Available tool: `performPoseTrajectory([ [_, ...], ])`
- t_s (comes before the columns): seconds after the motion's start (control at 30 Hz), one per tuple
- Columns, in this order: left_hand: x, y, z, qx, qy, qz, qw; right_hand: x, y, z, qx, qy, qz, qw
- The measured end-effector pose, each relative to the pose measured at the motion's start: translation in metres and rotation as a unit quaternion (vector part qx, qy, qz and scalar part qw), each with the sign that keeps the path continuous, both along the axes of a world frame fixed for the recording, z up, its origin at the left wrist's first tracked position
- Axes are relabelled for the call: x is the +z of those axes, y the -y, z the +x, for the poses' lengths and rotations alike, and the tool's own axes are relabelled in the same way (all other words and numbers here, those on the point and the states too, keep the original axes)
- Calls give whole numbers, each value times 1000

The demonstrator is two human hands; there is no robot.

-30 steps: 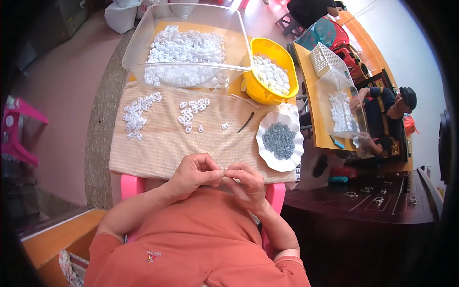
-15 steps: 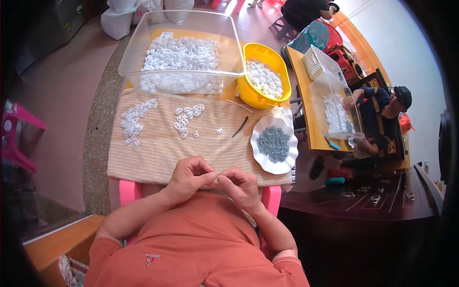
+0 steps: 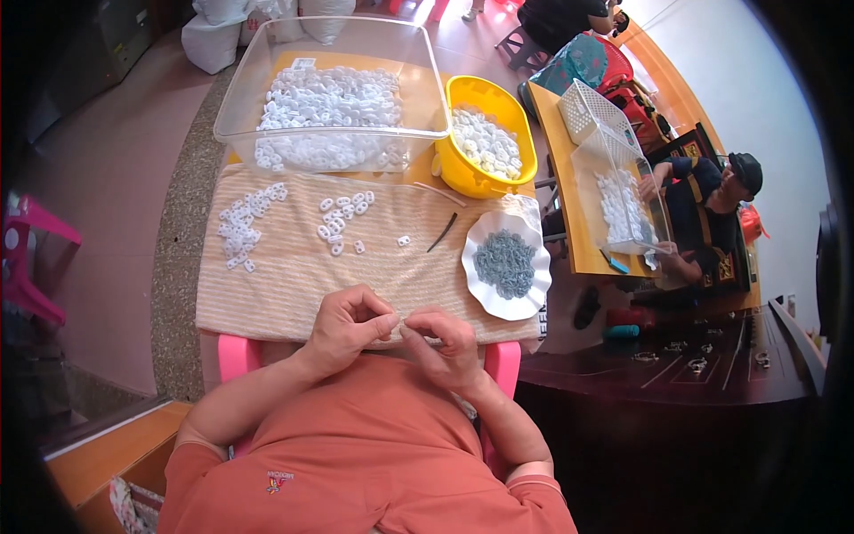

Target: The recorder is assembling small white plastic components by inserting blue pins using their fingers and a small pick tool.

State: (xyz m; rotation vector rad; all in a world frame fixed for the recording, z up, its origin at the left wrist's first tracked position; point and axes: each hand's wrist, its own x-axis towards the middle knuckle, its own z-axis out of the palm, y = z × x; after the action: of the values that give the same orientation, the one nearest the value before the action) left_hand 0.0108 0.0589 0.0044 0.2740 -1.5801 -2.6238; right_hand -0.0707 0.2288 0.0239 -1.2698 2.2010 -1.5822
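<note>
Close to my body, at the near edge of the striped cloth (image 3: 267, 307), both hands meet fingertip to fingertip. My left hand (image 3: 350, 327) is closed in a pinch of thumb and forefinger. My right hand (image 3: 442, 349) pinches right beside it. Whatever sits between the fingertips is too small to make out. Beyond them on the cloth lie small white two-holed plastic pieces: a loose heap (image 3: 242, 233) at left, a smaller group (image 3: 336, 222) in the middle and a single piece (image 3: 404, 240). A white scalloped plate (image 3: 480, 298) right of my hands holds many small grey-blue bits (image 3: 505, 264).
A clear plastic bin (image 3: 418, 141) full of white pieces stands at the back, beside a yellow tub (image 3: 480, 185) of similar pieces. A dark thin strip (image 3: 442, 231) lies on the cloth. At right a co-worker (image 3: 707, 209) sits by another table (image 3: 583, 254) with a clear bin.
The whole view has shifted slightly, with the table things a little farther left and up. My hands stay together, with small finger movements only.
</note>
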Motion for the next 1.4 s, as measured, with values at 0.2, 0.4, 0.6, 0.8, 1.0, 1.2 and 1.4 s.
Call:
performPoseTrajectory([
  [0.2, 1, 3, 0, 5, 14, 19, 1000, 15, -28, -38, -131, -194, 122, 964],
  [0.4, 0, 2, 0, 2, 28, 27, 999, 20, -57, -69, -240, -274, 189, 912],
  [0.6, 1, 3, 0, -6, 60, 67, 996, 13, -35, -44, -79, -61, 99, 990],
  [0.8, 1, 4, 0, -9, 81, 85, 993, 0, 0, -11, 45, 77, 4, 996],
  [1.0, -2, 5, -1, -9, 58, 120, 991, -3, 6, -9, 11, 108, 44, 993],
  [1.2, -3, 6, -1, -8, 56, 130, 990, -2, 13, -5, -22, 83, 113, 990],
  [1.4, -5, 6, -1, -3, 45, 135, 990, -5, 17, -1, -60, 103, 116, 986],
])
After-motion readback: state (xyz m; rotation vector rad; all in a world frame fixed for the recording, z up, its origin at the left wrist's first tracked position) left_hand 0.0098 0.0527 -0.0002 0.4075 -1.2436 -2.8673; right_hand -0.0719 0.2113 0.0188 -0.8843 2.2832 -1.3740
